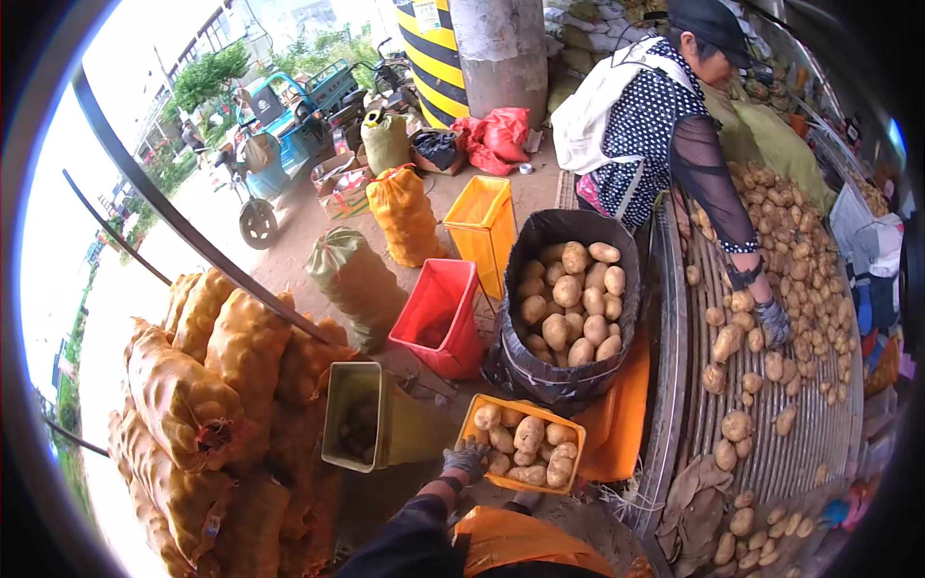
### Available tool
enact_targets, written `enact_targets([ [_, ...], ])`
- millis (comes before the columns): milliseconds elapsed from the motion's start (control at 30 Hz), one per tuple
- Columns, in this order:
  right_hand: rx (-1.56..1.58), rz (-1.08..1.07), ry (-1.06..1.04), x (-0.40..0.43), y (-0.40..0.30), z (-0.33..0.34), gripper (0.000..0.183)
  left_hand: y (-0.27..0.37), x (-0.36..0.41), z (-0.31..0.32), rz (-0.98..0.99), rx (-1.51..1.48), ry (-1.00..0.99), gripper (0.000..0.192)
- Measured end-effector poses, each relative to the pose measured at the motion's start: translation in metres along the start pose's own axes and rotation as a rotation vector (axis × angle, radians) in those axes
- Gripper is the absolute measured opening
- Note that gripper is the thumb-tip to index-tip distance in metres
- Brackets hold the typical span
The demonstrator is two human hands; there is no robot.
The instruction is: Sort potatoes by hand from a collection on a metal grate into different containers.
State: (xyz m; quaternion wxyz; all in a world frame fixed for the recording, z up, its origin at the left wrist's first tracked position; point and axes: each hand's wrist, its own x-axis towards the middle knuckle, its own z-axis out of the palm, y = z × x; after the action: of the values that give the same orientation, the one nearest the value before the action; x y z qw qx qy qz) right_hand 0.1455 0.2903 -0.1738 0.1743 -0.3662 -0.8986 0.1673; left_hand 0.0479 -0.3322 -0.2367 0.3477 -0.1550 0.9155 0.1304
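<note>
My left hand (466, 459), in a grey glove, is at the left rim of an orange plastic basket (470, 433) filled with potatoes (530, 433). My right hand is not in view. Just beyond the basket stands a large container lined with a black plastic bag (517, 325), full of potatoes. A yellowish-green bin (426, 426) is left of my hand, its mouth facing up, with dark contents that are hard to make out. Behind it is a red plastic bin (459, 347). An orange apron lies over my front.
At right a co-worker (636, 123) reaches with a gloved hand over potatoes on a ribbed sorting table (694, 404). Filled orange mesh sacks (181, 397) are piled left, under a curved metal bar (188, 246). A yellow bin (480, 231) and filled sacks (358, 289) stand beyond.
</note>
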Motion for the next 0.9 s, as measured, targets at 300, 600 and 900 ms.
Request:
enact_targets([
  [300, -0.008, 0.036, 0.038, -0.015, 0.021, -0.045, 0.052, 0.002, 0.007, -0.012, -0.041, 0.042, -0.110, 0.076],
  [600, -0.042, 0.134, 0.021, -0.015, -0.004, -0.057, 0.051, -0.017, 0.039, -0.004, 0.064, 0.137, -0.199, 0.087],
  [900, -0.049, 0.199, -0.008, -0.015, -0.007, -0.061, 0.054, 0.077, 0.007, -0.029, 0.379, -0.128, 0.350, 0.067],
])
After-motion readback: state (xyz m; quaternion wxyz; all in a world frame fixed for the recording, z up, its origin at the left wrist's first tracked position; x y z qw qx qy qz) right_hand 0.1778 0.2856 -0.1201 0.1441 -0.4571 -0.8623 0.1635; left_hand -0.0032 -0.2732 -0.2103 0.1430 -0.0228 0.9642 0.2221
